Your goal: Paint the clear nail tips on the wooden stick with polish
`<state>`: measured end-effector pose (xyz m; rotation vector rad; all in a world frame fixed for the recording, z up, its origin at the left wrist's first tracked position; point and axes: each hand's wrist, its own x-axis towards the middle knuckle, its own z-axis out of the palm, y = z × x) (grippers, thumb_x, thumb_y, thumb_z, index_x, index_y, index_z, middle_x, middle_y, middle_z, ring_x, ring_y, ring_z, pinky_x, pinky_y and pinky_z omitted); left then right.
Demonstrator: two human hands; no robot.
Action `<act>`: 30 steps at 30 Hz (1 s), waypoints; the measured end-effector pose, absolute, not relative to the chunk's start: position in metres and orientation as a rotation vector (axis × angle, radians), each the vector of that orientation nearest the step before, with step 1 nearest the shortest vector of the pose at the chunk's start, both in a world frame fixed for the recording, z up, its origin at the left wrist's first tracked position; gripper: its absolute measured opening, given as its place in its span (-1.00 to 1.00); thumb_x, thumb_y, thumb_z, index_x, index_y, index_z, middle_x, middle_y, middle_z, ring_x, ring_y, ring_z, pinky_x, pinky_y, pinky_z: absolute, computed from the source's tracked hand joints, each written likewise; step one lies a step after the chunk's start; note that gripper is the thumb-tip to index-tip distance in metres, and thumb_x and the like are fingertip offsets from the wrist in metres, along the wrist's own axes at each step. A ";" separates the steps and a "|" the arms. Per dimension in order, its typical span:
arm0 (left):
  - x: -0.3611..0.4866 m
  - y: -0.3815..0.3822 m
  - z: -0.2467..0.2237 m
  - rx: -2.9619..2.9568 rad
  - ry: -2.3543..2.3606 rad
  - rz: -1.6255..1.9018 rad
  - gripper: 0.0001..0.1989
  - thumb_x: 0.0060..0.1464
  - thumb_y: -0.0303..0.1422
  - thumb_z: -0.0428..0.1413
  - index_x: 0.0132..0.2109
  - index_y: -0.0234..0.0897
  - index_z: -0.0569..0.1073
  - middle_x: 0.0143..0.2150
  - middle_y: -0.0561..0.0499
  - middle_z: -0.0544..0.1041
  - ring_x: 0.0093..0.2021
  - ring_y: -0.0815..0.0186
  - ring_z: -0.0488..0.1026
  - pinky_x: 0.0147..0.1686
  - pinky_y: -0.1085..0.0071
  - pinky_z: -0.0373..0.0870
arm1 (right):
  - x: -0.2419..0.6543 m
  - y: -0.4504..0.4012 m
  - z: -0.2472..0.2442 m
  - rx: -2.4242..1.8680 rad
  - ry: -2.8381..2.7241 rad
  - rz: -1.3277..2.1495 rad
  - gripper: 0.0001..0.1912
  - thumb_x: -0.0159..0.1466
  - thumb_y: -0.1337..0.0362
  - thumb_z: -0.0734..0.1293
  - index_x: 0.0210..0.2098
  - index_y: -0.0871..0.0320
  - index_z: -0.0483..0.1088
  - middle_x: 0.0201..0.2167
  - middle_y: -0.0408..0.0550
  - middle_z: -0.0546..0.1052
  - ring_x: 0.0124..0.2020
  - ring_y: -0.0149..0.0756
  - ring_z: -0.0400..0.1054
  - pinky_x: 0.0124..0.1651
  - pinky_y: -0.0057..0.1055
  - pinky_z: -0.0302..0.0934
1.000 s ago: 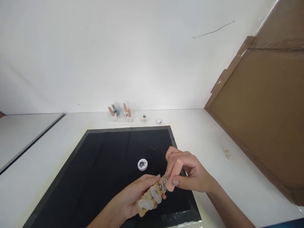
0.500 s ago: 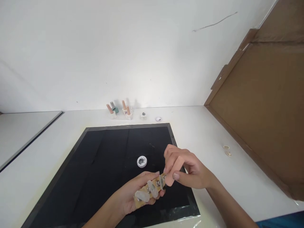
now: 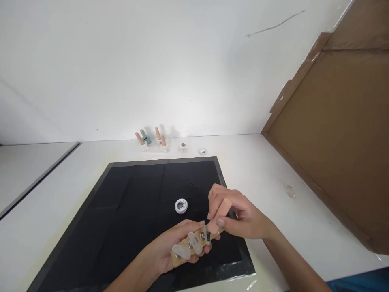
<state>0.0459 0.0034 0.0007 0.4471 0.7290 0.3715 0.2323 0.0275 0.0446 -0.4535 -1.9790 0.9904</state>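
Note:
My left hand (image 3: pixel 167 247) is closed around a tan strip-shaped stand (image 3: pixel 176 261), which it holds tilted above the black mat (image 3: pixel 133 202). Several translucent false nails (image 3: pixel 182 251) sit on metal knobs along the strip. In my right hand (image 3: pixel 235 209), thumb and fingers pinch the peach-coloured cap of a nail polish brush (image 3: pixel 223 209). The cap's lower end is over one of the nails near the right end of the strip. The bristles are hidden from me. A small round white pot (image 3: pixel 181 206) with grey contents stands on the mat beyond my hands.
Several nail polish bottles (image 3: pixel 163 144) with peach and grey caps stand by the wall. Right of them are a small uncapped bottle (image 3: pixel 182 147) and a white lid (image 3: pixel 202 151). Two small round pieces (image 3: pixel 290 190) lie beside the brown cardboard (image 3: pixel 331 142) on the right.
My right hand has shifted slightly left with the brush, and its cap is a little more upright over the strip. My left hand holds the stand almost unmoved.

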 end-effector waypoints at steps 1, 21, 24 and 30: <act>0.046 0.003 0.001 0.447 0.721 0.371 -0.70 -0.04 -0.22 0.18 -0.29 -0.43 0.52 -0.51 -0.03 0.45 -0.54 0.46 0.31 -0.72 0.65 0.02 | 0.232 0.028 0.045 -0.488 -1.963 0.978 -0.83 0.28 0.33 0.24 -0.45 0.04 0.33 -0.43 -0.15 0.50 -0.40 -0.33 0.30 -0.29 -0.29 0.21; 0.048 0.004 -0.002 0.430 0.776 0.394 -0.70 -0.10 -0.20 0.23 -0.40 -0.42 0.47 -0.52 -0.01 0.44 -0.58 0.48 0.34 -0.72 0.65 0.05 | 0.232 0.025 0.049 -0.461 -1.962 1.076 -0.79 0.25 0.35 0.26 -0.52 0.08 0.29 -0.49 -0.18 0.49 -0.46 -0.38 0.29 -0.30 -0.32 0.21; 0.049 0.004 -0.002 0.414 0.782 0.399 -0.71 -0.11 -0.22 0.24 -0.44 -0.41 0.46 -0.56 0.01 0.43 -0.60 0.48 0.34 -0.73 0.66 0.06 | 0.231 0.024 0.050 -0.467 -2.024 1.082 -0.78 0.24 0.38 0.27 -0.53 0.08 0.29 -0.49 -0.18 0.50 -0.46 -0.38 0.29 -0.28 -0.31 0.20; 0.048 0.003 0.001 0.395 0.840 0.408 -0.73 -0.06 -0.28 0.22 -0.33 -0.48 0.52 -0.52 -0.04 0.47 -0.58 0.46 0.39 -0.74 0.66 0.10 | 0.231 0.025 0.050 -0.646 -1.965 0.961 -0.77 0.23 0.44 0.26 -0.54 0.11 0.31 -0.47 -0.15 0.47 -0.41 -0.37 0.28 -0.31 -0.36 0.19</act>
